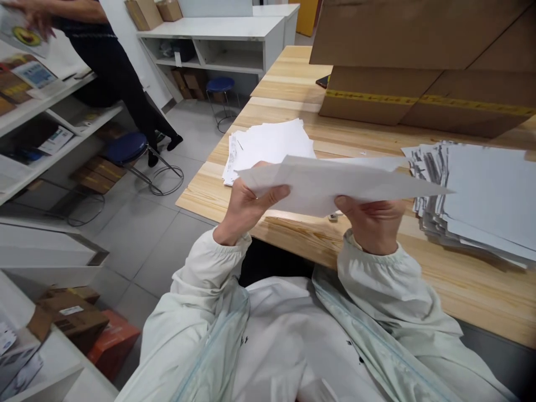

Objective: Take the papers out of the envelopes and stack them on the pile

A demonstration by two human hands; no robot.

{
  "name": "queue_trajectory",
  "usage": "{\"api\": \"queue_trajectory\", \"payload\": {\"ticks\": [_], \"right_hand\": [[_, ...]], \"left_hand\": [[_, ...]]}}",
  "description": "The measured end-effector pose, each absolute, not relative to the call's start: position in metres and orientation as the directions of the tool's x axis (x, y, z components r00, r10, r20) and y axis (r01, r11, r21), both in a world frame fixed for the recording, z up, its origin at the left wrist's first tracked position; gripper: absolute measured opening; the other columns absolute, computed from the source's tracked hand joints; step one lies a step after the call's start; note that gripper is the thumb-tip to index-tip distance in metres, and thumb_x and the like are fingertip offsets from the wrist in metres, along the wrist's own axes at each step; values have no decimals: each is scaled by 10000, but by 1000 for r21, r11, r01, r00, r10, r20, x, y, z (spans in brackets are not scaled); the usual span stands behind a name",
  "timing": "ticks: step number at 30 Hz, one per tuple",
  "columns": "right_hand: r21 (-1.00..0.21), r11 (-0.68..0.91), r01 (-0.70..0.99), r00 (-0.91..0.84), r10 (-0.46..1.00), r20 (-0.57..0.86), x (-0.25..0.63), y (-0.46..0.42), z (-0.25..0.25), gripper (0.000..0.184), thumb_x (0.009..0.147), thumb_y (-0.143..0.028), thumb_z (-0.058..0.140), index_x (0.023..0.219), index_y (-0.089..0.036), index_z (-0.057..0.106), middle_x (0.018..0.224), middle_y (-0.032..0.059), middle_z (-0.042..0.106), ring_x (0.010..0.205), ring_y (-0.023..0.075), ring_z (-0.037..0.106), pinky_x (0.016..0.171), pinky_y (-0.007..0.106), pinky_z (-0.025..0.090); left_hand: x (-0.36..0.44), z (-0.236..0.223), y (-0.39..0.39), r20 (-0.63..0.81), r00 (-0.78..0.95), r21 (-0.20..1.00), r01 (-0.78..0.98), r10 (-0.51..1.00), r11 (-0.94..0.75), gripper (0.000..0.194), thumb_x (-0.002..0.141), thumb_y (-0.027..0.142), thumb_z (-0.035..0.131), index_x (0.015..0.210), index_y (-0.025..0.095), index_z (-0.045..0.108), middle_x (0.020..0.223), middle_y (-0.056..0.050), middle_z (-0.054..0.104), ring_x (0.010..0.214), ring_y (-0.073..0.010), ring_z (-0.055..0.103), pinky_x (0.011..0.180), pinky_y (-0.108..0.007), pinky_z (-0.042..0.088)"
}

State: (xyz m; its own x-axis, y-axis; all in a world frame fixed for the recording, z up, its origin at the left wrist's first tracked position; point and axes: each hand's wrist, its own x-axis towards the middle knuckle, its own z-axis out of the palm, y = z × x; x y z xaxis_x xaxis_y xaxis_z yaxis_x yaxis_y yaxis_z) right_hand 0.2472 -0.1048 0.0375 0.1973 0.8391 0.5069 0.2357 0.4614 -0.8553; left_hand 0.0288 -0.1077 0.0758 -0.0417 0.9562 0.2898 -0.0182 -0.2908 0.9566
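I hold a white sheet of paper (pixel 335 181) above the front edge of a wooden table (pixel 377 245). My left hand (pixel 245 209) grips its left end, thumb on top. My right hand (pixel 372 220) grips the sheet near its middle from below, fingers curled. The sheet is nearly flat and seen almost edge-on. Behind it on the table lies a loose pile of white papers (pixel 268 145). To the right sits a thicker stack of printed sheets (pixel 477 195).
A large cardboard box (pixel 419 67) stands at the back of the table. Blue stools (pixel 125 148) stand on the grey floor at left, near shelves with booklets (pixel 29 100). Another person (pixel 104 61) stands at the shelves. Boxes (pixel 79 318) lie low at left.
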Motion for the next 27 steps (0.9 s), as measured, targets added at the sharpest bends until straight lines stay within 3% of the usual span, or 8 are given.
{"api": "queue_trajectory", "payload": {"ticks": [8,12,18,27], "right_hand": [[-871,483,88,192,850,491,234,-98,16,266,690,-402,867,858,-222,765,880,30,783,797,234,726,700,380,607],[-883,457,107,194,862,469,235,-97,16,296,699,-444,854,865,-215,765,884,36,782,784,229,723,681,374,608],[-876,473,95,244,842,481,233,-98,15,340,669,-478,868,838,-213,740,864,49,770,746,224,705,669,381,603],[-871,481,103,212,845,492,234,-98,14,342,680,-465,865,869,-209,742,829,48,764,785,227,710,681,369,598]], "left_hand": [[39,48,-101,311,-27,947,-73,950,-312,448,700,483,846,997,188,687,975,-39,734,893,-185,682,795,-301,549],[44,55,-101,371,1,928,-47,929,-371,395,732,459,831,983,194,680,989,-32,710,896,-166,659,798,-280,530],[48,54,-107,304,-29,948,-85,952,-305,393,752,496,803,958,184,684,917,-32,719,865,-176,663,803,-305,534],[48,52,-109,313,-50,947,-55,948,-315,417,727,520,814,936,179,696,921,-36,725,844,-168,664,740,-277,543]]}}
